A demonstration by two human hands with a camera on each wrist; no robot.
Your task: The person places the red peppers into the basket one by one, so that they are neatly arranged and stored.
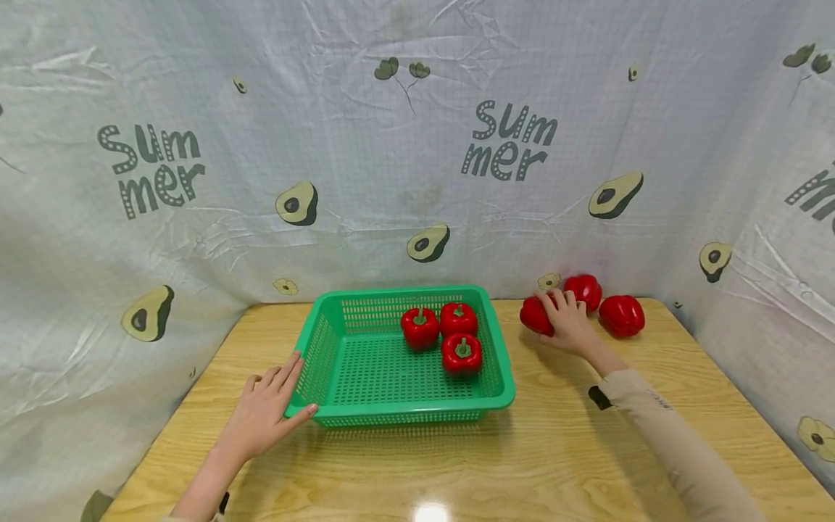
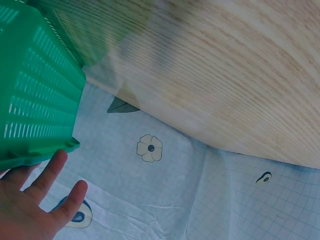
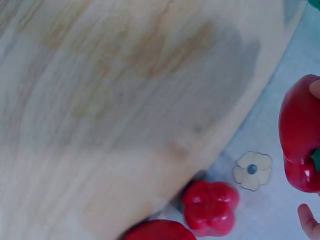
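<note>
At the left front corner of a green plastic basket, my left hand rests its extended fingers along the rim, thumb at the front edge. The left wrist view has those fingers spread beside the basket rim. My right hand grips a red bell pepper at the back right of the table. From the right wrist, this bell pepper appears at the right edge, a fingertip on its side. Right beside that hand are two more red bell peppers, one behind and one to its right.
Three red bell peppers sit in the right half of the basket, green stems up. The wooden table runs back to a pale printed cloth that hangs behind it and along both sides.
</note>
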